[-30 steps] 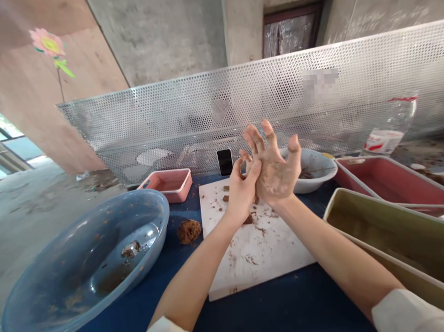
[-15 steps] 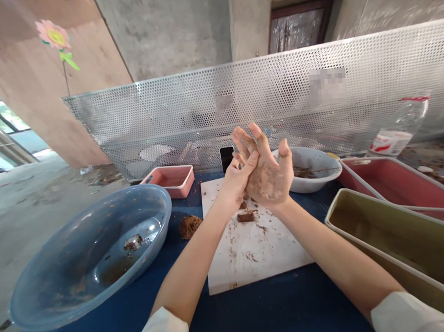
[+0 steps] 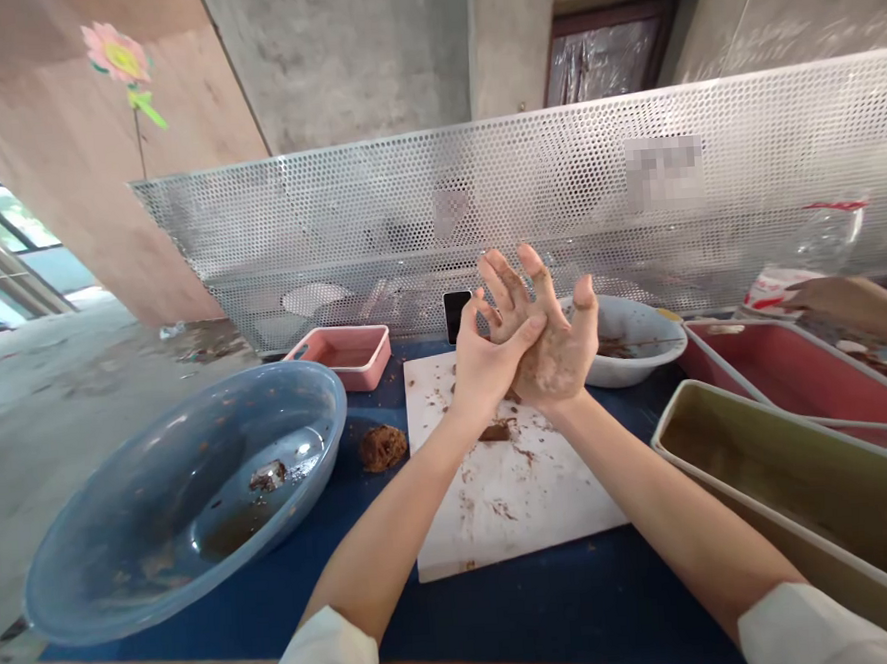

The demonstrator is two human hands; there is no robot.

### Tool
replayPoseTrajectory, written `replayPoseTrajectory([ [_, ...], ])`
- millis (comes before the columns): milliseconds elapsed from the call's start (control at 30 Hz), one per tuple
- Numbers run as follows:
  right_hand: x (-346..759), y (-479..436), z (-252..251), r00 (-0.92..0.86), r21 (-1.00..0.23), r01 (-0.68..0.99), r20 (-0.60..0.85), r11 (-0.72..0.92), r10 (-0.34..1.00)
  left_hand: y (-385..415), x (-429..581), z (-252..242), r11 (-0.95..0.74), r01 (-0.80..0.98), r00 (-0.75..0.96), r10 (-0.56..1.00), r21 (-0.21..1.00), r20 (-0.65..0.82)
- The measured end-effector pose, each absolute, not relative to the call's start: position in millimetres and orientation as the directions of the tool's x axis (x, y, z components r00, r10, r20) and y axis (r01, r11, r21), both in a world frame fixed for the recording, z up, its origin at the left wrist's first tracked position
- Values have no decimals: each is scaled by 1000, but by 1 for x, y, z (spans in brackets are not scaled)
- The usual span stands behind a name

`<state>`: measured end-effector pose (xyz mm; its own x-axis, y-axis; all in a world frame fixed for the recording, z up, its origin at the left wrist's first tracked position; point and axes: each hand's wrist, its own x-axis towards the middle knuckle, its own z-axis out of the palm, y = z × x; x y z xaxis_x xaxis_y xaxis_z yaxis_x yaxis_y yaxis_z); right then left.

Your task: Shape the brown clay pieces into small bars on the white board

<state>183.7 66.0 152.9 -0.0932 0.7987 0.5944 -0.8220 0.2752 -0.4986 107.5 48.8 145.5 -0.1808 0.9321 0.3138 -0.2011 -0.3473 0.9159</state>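
Smeared with brown mud, my right hand (image 3: 553, 340) is raised with its palm showing and its fingers spread, holding nothing. The thumb of my left hand (image 3: 491, 364) lies on that palm, and its other fingers are partly hidden, so what they hold, if anything, does not show. Both hands are above a white board (image 3: 492, 519) spotted with mud. A small brown clay piece (image 3: 497, 431) lies on the board below them. Left of the board, a brown clay lump (image 3: 382, 448) rests on the blue table (image 3: 573, 615).
A large blue basin (image 3: 154, 510) stands left, near a pink tray (image 3: 347, 356). Behind are a phone (image 3: 455, 314) and a pale bowl (image 3: 633, 365). Red (image 3: 798, 360) and green planters (image 3: 789, 461) stand right. Another person's hand (image 3: 836, 293) is by a bottle (image 3: 821, 239).
Another person's hand has come in at the right, by the bottle. My hands have shifted slightly right in view, and my left thumb has moved further across my right palm.
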Motion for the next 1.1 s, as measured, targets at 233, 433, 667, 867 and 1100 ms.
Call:
replayPoseTrajectory([
  [233, 166, 55, 148, -104, -512, -835, 509, 203, 855, 60, 98, 139, -220, -226, -161, 969, 949, 186],
  [433, 164, 52, 147, -148, -565, -803, 498, 189, 855, 62, 87, 144, -74, -221, 8, 997, 972, 78],
  [667, 182, 68, 144, -176, -599, -784, 468, 164, 866, 58, 89, 145, -55, -293, 142, 985, 954, 100],
  [867, 185, 74, 148, -172, -604, -777, 479, 181, 861, 63, 83, 141, 0, -271, 164, 985, 963, 46],
  [1100, 190, 70, 155, -154, -607, -760, 515, 232, 843, 59, 82, 143, -10, -289, 227, 971, 957, 79],
])
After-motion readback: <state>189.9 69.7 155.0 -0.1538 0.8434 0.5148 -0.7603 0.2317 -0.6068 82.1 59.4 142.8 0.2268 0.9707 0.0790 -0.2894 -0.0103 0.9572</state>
